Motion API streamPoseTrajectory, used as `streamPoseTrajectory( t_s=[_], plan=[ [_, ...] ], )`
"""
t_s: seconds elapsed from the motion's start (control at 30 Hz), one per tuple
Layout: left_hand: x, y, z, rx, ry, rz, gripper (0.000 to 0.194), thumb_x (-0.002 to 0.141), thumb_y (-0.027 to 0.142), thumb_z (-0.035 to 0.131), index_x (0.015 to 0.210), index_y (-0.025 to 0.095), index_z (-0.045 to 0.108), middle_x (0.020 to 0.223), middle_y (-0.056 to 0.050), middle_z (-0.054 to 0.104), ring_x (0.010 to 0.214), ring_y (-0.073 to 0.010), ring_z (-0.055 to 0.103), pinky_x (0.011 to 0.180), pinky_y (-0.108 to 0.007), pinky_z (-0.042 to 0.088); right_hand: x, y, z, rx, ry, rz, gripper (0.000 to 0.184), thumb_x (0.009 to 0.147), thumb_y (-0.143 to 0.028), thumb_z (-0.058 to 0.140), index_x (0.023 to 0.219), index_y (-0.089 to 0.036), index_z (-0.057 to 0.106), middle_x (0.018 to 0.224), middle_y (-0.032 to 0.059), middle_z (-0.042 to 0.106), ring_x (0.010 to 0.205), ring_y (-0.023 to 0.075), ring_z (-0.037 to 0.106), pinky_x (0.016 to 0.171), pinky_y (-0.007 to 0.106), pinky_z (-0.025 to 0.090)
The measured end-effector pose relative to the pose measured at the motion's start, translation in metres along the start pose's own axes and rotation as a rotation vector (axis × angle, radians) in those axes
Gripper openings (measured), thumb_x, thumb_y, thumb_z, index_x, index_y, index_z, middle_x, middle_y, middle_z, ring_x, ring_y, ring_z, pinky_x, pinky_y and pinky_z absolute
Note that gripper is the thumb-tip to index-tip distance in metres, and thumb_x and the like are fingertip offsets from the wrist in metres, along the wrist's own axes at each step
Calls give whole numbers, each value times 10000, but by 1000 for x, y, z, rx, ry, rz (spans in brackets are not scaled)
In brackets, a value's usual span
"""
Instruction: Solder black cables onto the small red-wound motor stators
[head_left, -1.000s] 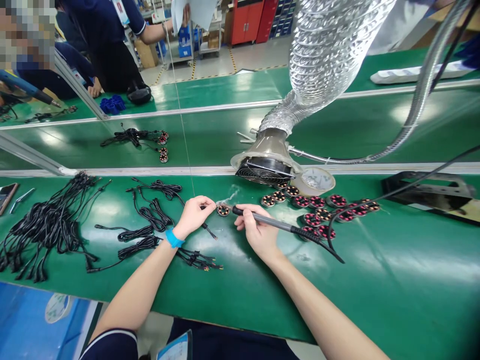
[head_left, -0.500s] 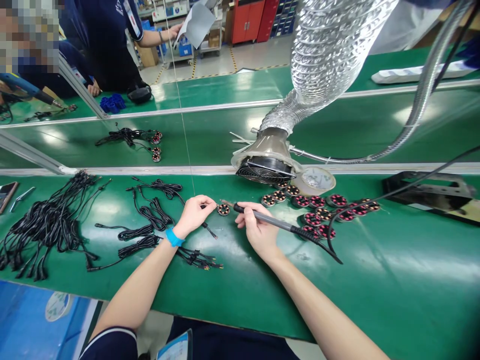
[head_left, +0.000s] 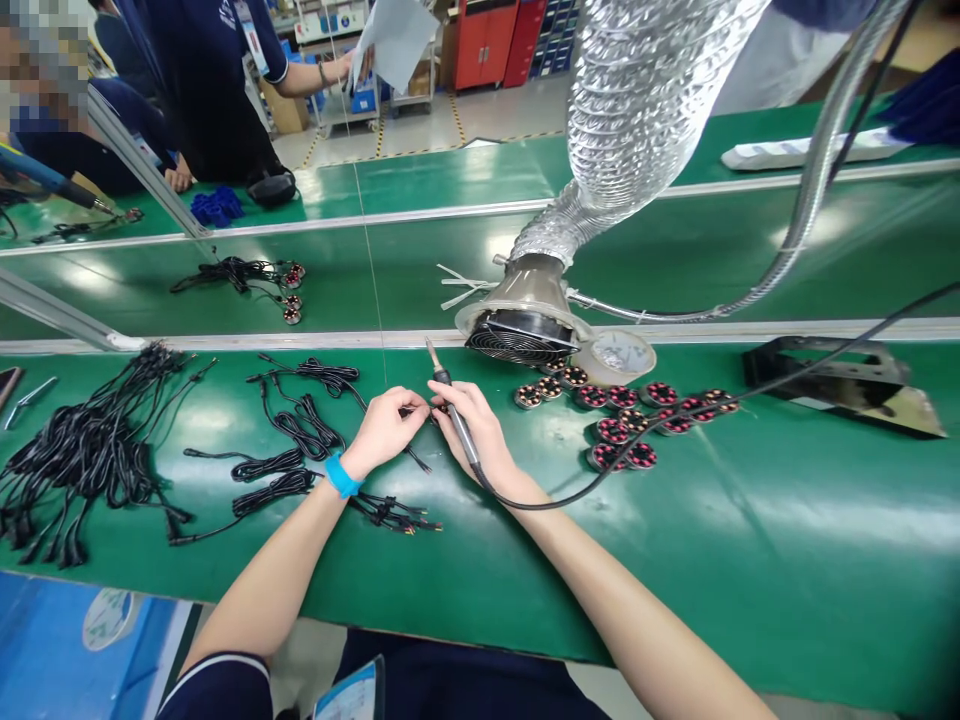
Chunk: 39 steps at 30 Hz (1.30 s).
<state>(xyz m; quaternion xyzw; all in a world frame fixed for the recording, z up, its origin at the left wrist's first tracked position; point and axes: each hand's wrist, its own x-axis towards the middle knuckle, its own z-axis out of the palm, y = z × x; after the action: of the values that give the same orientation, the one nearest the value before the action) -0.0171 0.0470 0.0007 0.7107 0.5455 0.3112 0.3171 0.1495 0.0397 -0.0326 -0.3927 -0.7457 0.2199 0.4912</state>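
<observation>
My right hand (head_left: 476,430) is closed round a soldering iron (head_left: 459,425), whose metal tip points up and away from me. Its fingertips meet those of my left hand (head_left: 386,425), which pinches a black cable (head_left: 361,402) running in from the coiled ones. The small round motor stator at this spot is mostly hidden behind my fingers. Left of my hands lie several bundled black cables (head_left: 311,430), and below them a group of bare wire ends (head_left: 397,516). Several stators with red or copper windings (head_left: 622,398) stand to the right.
A fume extractor hood (head_left: 521,315) on a silver duct (head_left: 645,110) hangs just beyond my hands. Behind the stators sits a round tub (head_left: 619,355). The iron's cord crosses the right side near a black metal stand (head_left: 832,380). A large cable pile (head_left: 90,450) lies left; co-workers are opposite.
My right hand has moved left to my left hand. The soldering iron has swung from pointing at the stator to pointing up and away. The stator is now covered by the fingers.
</observation>
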Motion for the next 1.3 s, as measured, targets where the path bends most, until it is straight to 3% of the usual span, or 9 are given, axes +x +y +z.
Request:
streamPoseTrajectory(
  t_s=[0.17,0.37,0.83,1.03,1.2,1.3],
  plan=[
    [-4,7,0,15,-22,29,157,895,231,556,821,175,682,834,-32,612,728,-145,576,667,-253,435,-1,1,1,-14,-12,-31,409,969,-147,438,1345,-291,513,1074,58,533,956,158,635,909,333,531],
    [-4,5,-3,54,-50,58,168,907,253,554,828,180,683,855,-41,610,780,-164,584,708,-273,441,-3,2,0,-37,0,-41,403,959,-142,444,1328,-281,523,1073,59,522,939,154,621,887,322,529],
    [1,-1,-5,-133,-89,-130,168,844,283,603,767,158,685,840,-51,677,810,-180,620,765,-287,463,-6,-3,0,-39,14,-41,386,955,-147,469,1315,-265,541,1067,72,548,901,159,647,847,307,540],
    [1,-3,-7,-113,-80,-149,175,826,277,614,733,154,697,839,-56,686,812,-181,630,769,-287,456,-5,-9,-11,-15,165,29,281,950,-209,529,1209,-250,631,989,54,651,835,162,658,814,309,549],
    [2,-5,-9,-102,-96,-171,188,822,297,622,734,153,704,863,-62,692,826,-186,636,774,-289,460,-12,-12,-24,-5,337,173,165,936,-279,539,953,-213,689,841,42,706,736,184,674,743,337,560],
    [2,-6,-9,-106,-122,-169,189,817,303,627,728,156,706,868,-61,692,818,-185,638,774,-288,469,-18,-11,-28,74,365,158,186,924,-273,529,829,-205,674,737,29,694,672,186,671,662,323,555]
  ],
)
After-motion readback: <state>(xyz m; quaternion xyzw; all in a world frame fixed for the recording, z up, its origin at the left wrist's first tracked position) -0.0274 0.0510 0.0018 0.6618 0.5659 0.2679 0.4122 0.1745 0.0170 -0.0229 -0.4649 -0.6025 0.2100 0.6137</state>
